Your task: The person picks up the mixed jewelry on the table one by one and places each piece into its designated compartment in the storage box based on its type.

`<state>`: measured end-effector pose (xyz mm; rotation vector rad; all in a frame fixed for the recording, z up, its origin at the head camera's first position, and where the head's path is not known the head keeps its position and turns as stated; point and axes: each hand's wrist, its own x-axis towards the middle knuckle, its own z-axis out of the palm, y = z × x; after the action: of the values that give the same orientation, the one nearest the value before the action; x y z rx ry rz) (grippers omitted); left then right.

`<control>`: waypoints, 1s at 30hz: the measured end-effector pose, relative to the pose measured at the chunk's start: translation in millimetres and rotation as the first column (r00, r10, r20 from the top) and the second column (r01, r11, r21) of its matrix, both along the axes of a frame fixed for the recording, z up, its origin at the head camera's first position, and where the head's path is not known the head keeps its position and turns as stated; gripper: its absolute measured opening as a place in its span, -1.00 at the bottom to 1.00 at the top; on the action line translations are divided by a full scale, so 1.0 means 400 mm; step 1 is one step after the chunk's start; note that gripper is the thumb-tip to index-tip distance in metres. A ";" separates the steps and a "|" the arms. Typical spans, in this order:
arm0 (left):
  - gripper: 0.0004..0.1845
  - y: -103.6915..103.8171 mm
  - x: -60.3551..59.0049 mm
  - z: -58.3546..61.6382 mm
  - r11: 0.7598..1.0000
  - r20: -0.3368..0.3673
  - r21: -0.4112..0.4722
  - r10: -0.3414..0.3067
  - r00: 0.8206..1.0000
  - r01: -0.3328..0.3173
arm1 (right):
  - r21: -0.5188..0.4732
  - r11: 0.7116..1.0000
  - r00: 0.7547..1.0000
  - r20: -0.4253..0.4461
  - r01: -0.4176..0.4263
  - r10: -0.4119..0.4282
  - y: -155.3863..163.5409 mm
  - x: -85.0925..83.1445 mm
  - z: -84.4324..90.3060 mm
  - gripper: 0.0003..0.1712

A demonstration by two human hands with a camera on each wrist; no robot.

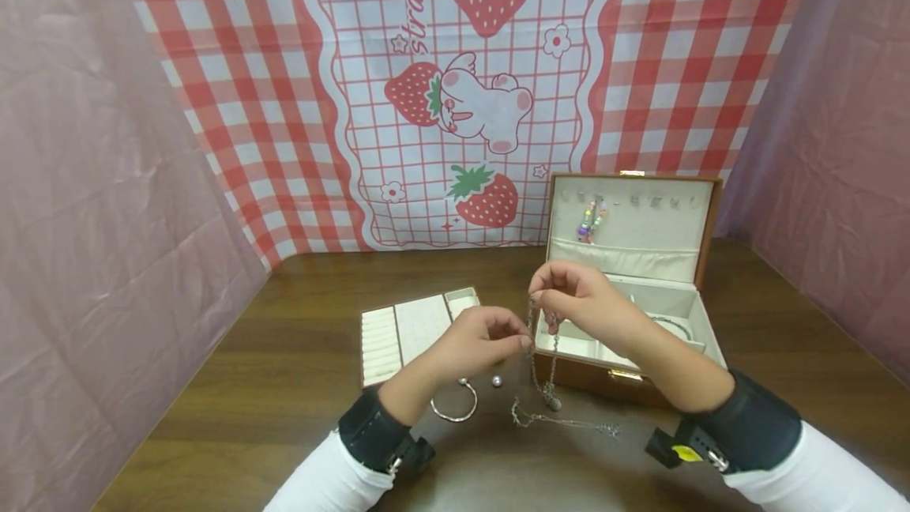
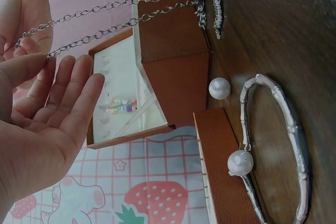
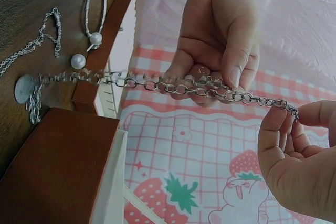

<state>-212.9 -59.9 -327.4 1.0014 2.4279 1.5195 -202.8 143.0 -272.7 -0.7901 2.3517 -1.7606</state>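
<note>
A silver chain necklace [image 3: 152,85] with a round flat pendant [image 3: 23,88] hangs in front of the jewelry box [image 1: 583,370]. My right hand [image 1: 597,303] pinches its upper end between thumb and fingertips. Lower and to the left, my left hand [image 1: 472,342] pinches one strand with thumb and forefinger, its other fingers extended in the left wrist view. Below the pendant, a second silver necklace [image 1: 565,420] lies on the table. Left of it are a loose pearl [image 2: 219,88] and a silver bangle [image 2: 295,129] with a pearl on it.
The brown box stands with its lid [image 1: 633,220] raised; beaded strands [image 1: 587,224] hang inside the lid, and a bracelet [image 1: 671,325] lies in a compartment. A white-lined jewelry tray [image 1: 380,342] with ring rolls sits at left, partly behind my left hand. A strawberry-print cloth [image 1: 483,117] hangs behind.
</note>
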 end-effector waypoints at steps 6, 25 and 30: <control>-0.90 0.000 0.004 0.012 0.997 0.029 0.054 0.048 0.998 -0.049 | -0.036 0.999 1.000 0.007 -0.006 0.006 0.013 0.001 0.001 -0.88; -0.84 0.020 0.003 0.068 0.912 0.147 0.410 -0.060 0.987 -0.006 | -0.107 0.994 0.993 0.109 -0.030 0.042 0.046 -0.002 -0.074 -0.81; -0.84 0.032 0.006 0.087 0.914 0.128 0.405 -0.068 0.989 0.010 | -0.115 0.991 0.987 0.136 -0.071 0.086 0.044 -0.003 -0.086 -0.71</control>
<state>-210.7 -47.2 -292.7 0.9548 2.0283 2.0545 -203.9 160.6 -307.2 -0.7352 2.1215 -1.8604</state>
